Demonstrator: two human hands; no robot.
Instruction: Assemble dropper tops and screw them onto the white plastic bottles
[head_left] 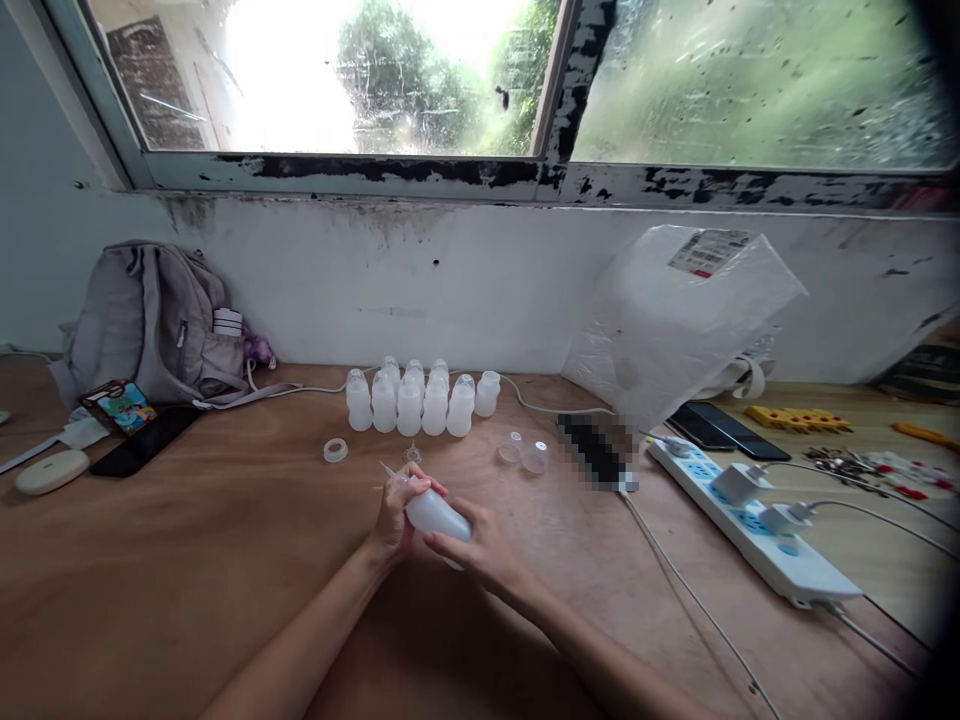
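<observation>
Both hands hold one small translucent white plastic bottle (439,516), tilted above the table. My left hand (397,508) wraps the top end, where a thin pointed tip sticks out to the upper left; the fingers hide most of the neck. My right hand (481,548) grips the lower body, thumb in front. Beyond the hands stand several similar bottles (409,405) with clear tops, and one bottle without such a top (487,394) at their right end. A clear pointed piece (412,454) lies just past my left hand. A whitish ring (335,450) lies farther left.
Clear plastic caps (535,458) lie right of the bottles. A white power strip (754,520) with plugs and cables runs along the right. A clear plastic bag (675,310) leans on the wall. A grey backpack (150,320) and a dark phone (146,442) are at left.
</observation>
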